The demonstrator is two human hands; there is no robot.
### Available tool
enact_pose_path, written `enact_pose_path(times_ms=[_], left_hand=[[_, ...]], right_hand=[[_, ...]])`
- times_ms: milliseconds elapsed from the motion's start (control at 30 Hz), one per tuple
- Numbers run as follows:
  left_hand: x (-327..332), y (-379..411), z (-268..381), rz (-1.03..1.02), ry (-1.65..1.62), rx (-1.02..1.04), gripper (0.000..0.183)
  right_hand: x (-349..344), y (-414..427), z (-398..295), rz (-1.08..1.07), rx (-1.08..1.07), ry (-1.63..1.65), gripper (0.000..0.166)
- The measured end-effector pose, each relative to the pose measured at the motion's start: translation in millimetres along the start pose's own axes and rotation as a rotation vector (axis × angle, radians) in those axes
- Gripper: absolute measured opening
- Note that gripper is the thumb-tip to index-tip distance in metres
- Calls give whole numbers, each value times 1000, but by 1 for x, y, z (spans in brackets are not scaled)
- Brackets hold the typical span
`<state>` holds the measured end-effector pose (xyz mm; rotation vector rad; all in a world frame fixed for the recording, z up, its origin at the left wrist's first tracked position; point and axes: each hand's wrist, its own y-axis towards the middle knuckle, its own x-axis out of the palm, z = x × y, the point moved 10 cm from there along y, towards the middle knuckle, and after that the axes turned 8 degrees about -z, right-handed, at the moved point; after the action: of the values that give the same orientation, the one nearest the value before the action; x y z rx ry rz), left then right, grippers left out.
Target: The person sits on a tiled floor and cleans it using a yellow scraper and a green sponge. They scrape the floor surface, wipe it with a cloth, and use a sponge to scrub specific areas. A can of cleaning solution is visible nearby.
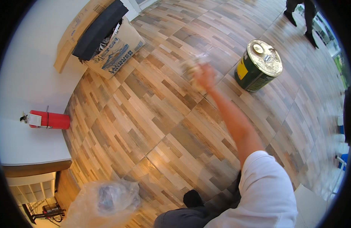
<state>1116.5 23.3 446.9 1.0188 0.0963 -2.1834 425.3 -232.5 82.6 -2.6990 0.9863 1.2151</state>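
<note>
My right hand point(205, 77), blurred by motion, is stretched out over the wood-patterned tile floor point(164, 114). It grips a bunched, pale rag point(189, 71), whose edges are smeared in the picture. Beyond the hand, whitish wet-looking streaks point(205, 52) lie on the tiles. To the right of the hand stands a dark green metal can point(256, 68) with a yellow patch and a shiny top. My left hand is out of view. Below, my dark trouser leg and one dark shoe show on the floor.
A cardboard box point(115, 57) of mixed items, a black padded piece point(100, 31) and a wooden board point(75, 31) stand by the wall. A red fire extinguisher point(57, 120) is at left, a clear plastic bag point(107, 199) at lower left. Another person's legs point(302, 14) are at upper right.
</note>
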Motion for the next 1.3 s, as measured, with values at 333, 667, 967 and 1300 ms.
enact_pose_path(times_ms=[333, 667, 967, 1300], left_hand=[[165, -110, 45, -548, -245, -206, 39], [117, -128, 6, -218, -35, -355, 13], [103, -143, 16, -331, -80, -265, 14], [148, -216, 21, -990, -236, -699, 23]], right_hand=[[96, -35, -51, -265, -161, -361, 39], [-33, 76, 110, 98, 423, -622, 55], [106, 155, -4, -330, -134, -525, 60], [172, -177, -181, -1137, -509, -113, 45]])
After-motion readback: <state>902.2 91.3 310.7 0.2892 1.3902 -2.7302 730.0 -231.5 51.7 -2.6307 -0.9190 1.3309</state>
